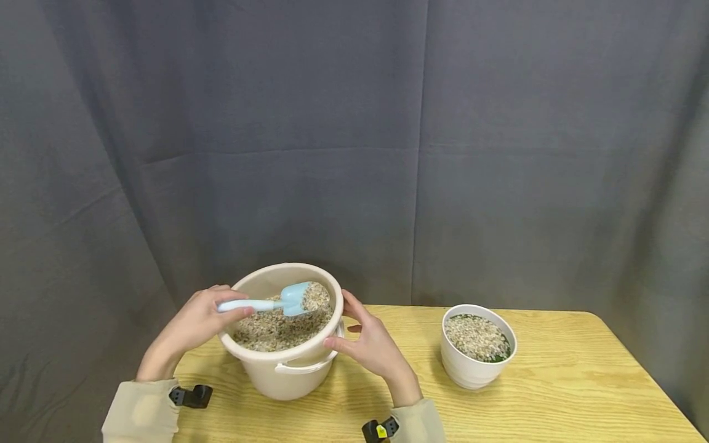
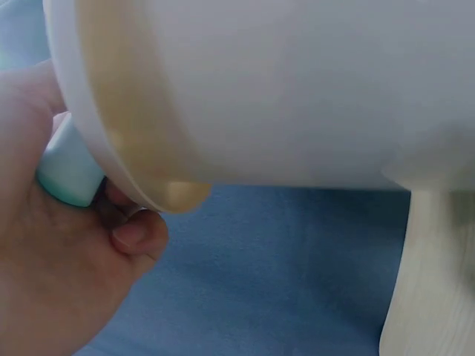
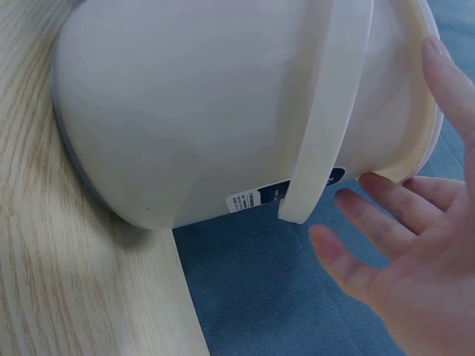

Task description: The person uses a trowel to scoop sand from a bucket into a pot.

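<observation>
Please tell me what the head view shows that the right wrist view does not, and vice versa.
Only the head view shows the left grip holding the blue scoop, the gravel on the scoop and in the bucket, and the white pot with its own gravel.

Only the right wrist view shows the printed label on the bucket's side.

Both show the bucket, its handle, the right grip at its rim, and the wooden table.

The sleeves (image 1: pixel 141 411) are tan. Black straps (image 1: pixel 177 396) beside the sleeves have black lumps (image 1: pixel 199 396); the right one shows a yellow spot (image 1: pixel 381 431).
</observation>
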{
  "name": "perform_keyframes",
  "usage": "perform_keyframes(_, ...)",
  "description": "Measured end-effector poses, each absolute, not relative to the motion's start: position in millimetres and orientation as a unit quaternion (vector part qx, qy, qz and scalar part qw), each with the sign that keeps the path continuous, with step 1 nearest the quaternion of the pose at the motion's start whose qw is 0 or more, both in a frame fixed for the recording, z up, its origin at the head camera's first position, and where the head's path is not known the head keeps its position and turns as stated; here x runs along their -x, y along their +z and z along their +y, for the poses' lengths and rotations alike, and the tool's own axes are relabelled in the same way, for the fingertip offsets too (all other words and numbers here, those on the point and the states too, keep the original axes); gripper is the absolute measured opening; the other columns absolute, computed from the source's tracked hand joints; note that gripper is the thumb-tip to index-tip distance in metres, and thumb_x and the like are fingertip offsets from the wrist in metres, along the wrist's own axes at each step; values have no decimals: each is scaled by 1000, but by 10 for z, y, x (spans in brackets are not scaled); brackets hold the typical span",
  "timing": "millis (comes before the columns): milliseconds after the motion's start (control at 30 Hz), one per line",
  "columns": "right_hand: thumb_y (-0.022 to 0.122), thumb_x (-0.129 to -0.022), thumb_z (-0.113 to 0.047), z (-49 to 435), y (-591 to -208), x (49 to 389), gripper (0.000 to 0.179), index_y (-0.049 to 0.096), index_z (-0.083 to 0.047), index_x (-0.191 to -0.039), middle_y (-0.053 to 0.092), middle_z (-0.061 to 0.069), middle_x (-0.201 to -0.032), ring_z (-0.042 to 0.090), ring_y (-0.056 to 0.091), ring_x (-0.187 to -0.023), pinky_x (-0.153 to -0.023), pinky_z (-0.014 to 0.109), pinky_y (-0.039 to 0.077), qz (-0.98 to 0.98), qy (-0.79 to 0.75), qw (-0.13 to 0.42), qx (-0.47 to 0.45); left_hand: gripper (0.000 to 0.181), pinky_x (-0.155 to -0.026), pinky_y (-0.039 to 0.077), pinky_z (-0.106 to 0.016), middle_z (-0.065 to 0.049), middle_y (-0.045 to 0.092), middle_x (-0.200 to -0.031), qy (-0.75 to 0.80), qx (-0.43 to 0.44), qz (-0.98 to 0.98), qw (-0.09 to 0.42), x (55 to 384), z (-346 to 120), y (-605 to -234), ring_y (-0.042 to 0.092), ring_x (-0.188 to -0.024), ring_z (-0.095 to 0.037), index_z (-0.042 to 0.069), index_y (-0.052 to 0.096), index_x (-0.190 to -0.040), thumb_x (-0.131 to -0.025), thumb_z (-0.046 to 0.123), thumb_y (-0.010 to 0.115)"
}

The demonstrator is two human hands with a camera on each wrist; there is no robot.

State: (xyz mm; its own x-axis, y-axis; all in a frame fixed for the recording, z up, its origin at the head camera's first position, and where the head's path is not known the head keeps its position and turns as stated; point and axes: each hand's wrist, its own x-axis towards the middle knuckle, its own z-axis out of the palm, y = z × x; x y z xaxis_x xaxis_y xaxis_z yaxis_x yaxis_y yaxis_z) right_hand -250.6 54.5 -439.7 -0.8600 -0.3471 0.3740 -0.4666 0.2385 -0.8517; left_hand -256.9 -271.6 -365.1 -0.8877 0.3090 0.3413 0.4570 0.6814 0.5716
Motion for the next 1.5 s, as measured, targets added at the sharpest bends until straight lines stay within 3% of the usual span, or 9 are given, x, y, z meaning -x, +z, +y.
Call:
perform_keyframes(233,82,-79,-36,540,-4405,2507,92,31,-21,-153,54,2,-140,11,49,-126,-93,48,45,-787,560,48,-256,28,-73,44,-30,2,66,-93,-351,180,-910,128,2412,-2688,-3669,56,-85,-18,8,74,-105,-87,29,76)
perform_keyframes(367,83,-79,-36,532,-4403,2512,92,31,-22,-153,54,3,-140,11,48,-127,-93,53,43,-783,565,45,-257,22,-71,43,-29,6,65,-89,-345,174,-911,148,2334,-2674,-3673,55,-82,-16,12,76,-102,-88,29,74)
perform_keyframes(667,83,-79,-36,546,-4393,2516,92,31,-21,-153,54,3,-140,11,49,-126,-93,50,45,-789,556,48,-259,15,-68,40,-28,11,63,-86,-316,176,-911,199,2181,-2570,-3653,51,-80,-13,15,77,-98,-86,25,77)
perform_keyframes(900,82,-79,-38,588,-4365,2508,94,29,-18,-154,53,-3,-140,9,48,-127,-95,50,44,-794,551,49,-250,16,-71,41,-29,10,64,-89,-321,183,-910,189,2189,-2467,-3603,53,-84,-14,16,76,-99,-87,27,76)
perform_keyframes(1233,76,-87,-34,737,-4310,2441,83,31,-11,-153,52,7,-141,27,50,-127,-97,46,44,-807,542,59,-227,19,-71,42,-28,9,66,-92,-325,170,-912,185,2145,-2474,-3615,55,-85,-13,14,77,-99,-87,29,76)
perform_keyframes(1500,73,-90,-24,861,-4193,2390,68,41,-9,-147,52,10,-140,27,49,-128,-95,50,45,-785,573,65,-227,21,-72,42,-28,7,67,-94,-327,170,-911,182,2134,-2462,-3581,55,-86,-15,13,76,-101,-86,28,77)
